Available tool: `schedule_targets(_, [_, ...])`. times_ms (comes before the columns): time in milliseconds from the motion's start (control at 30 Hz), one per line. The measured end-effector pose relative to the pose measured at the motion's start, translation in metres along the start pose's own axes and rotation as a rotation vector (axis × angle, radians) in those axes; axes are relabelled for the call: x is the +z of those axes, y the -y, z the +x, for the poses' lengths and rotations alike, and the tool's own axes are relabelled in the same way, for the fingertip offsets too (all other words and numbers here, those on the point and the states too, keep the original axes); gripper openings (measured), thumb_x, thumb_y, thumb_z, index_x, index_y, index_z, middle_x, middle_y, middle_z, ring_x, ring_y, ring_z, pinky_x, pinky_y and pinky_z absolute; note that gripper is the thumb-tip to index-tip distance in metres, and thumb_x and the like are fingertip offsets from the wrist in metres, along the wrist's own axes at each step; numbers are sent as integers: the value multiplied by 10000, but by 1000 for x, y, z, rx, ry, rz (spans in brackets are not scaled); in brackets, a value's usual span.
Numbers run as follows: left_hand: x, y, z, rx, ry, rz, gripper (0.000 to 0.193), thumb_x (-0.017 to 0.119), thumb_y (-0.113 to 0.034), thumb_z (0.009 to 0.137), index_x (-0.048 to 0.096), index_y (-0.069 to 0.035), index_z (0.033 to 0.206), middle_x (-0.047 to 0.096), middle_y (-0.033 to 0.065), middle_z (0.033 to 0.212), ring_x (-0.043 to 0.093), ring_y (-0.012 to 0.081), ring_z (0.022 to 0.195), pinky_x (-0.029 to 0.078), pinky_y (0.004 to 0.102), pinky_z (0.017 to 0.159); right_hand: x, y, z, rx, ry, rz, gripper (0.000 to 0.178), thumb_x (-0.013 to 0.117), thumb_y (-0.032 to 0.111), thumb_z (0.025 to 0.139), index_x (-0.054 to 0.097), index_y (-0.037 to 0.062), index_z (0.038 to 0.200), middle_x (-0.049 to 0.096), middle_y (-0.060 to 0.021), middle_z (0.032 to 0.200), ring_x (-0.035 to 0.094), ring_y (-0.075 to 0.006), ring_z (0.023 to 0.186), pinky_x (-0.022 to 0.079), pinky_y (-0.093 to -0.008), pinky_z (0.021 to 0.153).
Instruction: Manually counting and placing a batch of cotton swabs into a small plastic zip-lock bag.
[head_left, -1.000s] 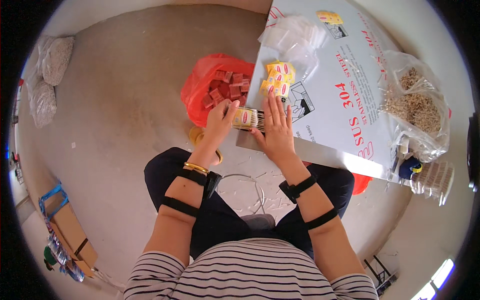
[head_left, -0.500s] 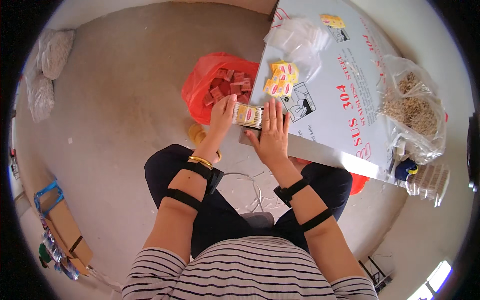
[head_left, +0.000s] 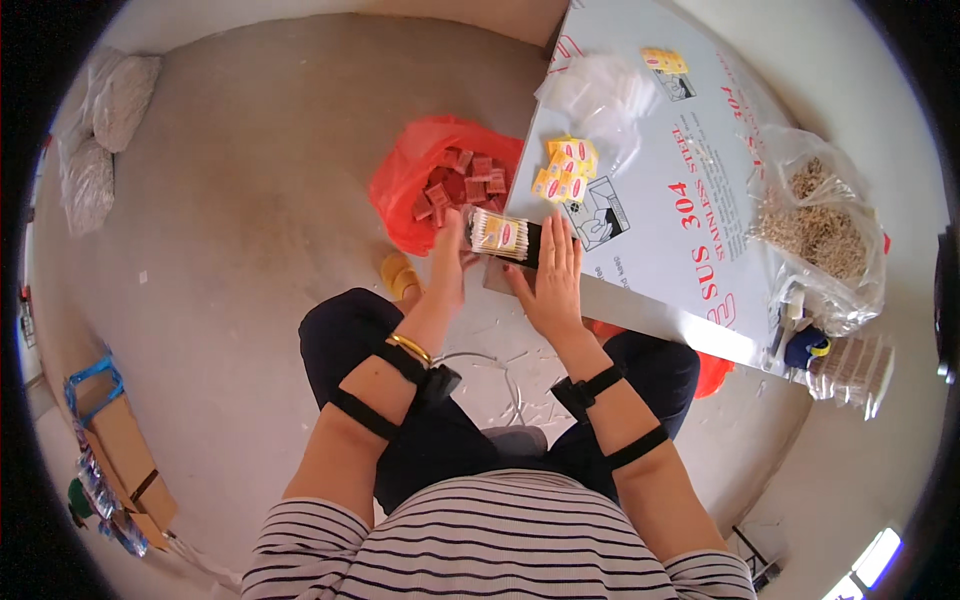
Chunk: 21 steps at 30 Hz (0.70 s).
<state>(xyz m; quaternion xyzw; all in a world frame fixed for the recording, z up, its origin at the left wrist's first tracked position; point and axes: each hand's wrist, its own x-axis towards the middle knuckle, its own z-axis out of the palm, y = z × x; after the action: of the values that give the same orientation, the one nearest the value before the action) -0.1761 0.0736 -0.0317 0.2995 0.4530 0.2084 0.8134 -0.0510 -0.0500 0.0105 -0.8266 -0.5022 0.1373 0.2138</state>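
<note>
A person's left hand (head_left: 450, 252) meets the left end of a clear-wrapped flat packet of white cotton swabs with a yellow label (head_left: 499, 236), its fingers partly hidden, so whether they grip cannot be told. The packet lies at the near-left corner of a grey, print-covered tabletop (head_left: 655, 215), while the right hand (head_left: 553, 285) rests palm down just to its right, fingers extended and slightly spread, grasping nothing, beside a dark flat strip (head_left: 533, 243). Beyond sit a small pile of yellow printed cards (head_left: 567, 171) and crumpled clear plastic bags (head_left: 597, 97); left of the table, a translucent red plastic bag (head_left: 394, 190) holds small red packs (head_left: 438, 196).
</note>
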Motion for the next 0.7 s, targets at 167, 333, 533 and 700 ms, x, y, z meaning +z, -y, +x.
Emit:
schedule_targets(167, [12, 0, -13, 225, -40, 118, 740, 684, -383, 991, 379, -30, 1565, 580, 79, 1392, 564, 169, 1227, 440, 348, 1037, 12, 6, 3, -43, 34, -232, 930, 629, 449, 954, 181, -33, 1610, 171, -200, 1694, 123, -362, 1580, 71, -541, 1263])
schedule_targets(333, [20, 4, -11, 261, -37, -163, 624, 750, -234, 958, 496, -1, 1479, 651, 72, 1292, 627, 131, 1108, 502, 298, 938, 28, 24, 9, -7, 70, -343, 951, 551, 555, 970, 179, -40, 1612, 132, -161, 1713, 76, -339, 1591, 53, -556, 1265])
schedule_targets(533, [15, 15, -4, 71, -35, -254, 482, 788, -283, 932, 627, -7, 1294, 676, 43, 1247, 628, 138, 1104, 489, 300, 956, 46, 47, 16, 0, 48, -420, 776, 509, 345, 991, 244, -101, 1569, 115, -238, 1697, 63, -394, 1586, 52, -572, 1258])
schedule_targets(700, [7, 18, 4, 137, -73, -307, 456, 777, -283, 941, 639, -7, 1276, 685, 48, 1223, 638, 130, 1064, 501, 291, 922, 54, 60, 22, -72, 108, -508, 740, 497, 255, 973, 235, -93, 1572, 79, -267, 1692, 68, -416, 1581, 85, -560, 1262])
